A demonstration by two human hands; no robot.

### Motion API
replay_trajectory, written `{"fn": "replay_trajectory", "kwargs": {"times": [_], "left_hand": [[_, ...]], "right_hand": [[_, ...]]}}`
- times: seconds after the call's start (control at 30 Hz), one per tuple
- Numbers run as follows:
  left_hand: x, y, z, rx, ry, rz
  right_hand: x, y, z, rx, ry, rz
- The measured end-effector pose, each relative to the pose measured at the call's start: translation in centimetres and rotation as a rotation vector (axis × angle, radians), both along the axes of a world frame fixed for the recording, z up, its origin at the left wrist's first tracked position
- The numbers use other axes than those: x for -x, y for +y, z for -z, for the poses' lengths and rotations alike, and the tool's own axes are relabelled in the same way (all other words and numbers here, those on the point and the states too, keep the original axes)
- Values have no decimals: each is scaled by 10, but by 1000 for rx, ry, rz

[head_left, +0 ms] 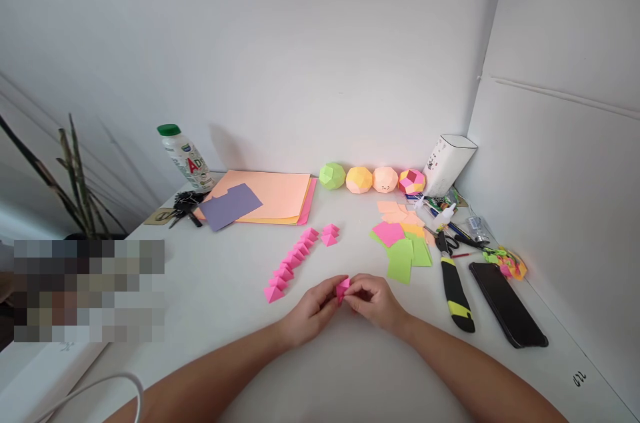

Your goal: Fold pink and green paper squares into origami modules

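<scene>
The left hand point(311, 311) and right hand point(377, 303) both pinch a folded pink paper point(343, 287), well out from the back edge of the table point(330, 369), near a slanting row of pink pieces point(295, 258).

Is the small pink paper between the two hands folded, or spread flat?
Folded: the pink paper shows creased, angled faces between left hand and right hand.

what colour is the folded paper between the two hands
Bright pink; the folded paper shows in the head view.
</scene>
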State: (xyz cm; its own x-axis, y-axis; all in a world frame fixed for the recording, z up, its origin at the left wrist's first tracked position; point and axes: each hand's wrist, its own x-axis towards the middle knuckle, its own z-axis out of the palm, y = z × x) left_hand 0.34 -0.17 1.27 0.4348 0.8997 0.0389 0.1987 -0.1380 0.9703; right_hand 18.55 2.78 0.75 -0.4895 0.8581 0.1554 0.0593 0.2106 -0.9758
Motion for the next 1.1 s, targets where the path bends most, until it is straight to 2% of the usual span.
{"fn": "replay_trajectory", "kwargs": {"times": [0.23,0.33,0.47,0.57,0.77,1.1], "left_hand": [[-1,0,2,30,-19,-41],[-1,0,6,57,-25,-61],[0,-1,10,41,-18,-72],[-2,-1,6,23,-1,-80],[-6,1,-6,-4,87,-147],[-7,0,-6,-79,135,-128]], "right_hand": [[-1,0,7,200,-22,11],[-1,1,5,223,-17,8],[0,2,0,152,-114,-27],[0,2,-2,90,-187,-43],[0,0,-2,97,-118,-38],[4,0,1,-80,-220,11]]}}
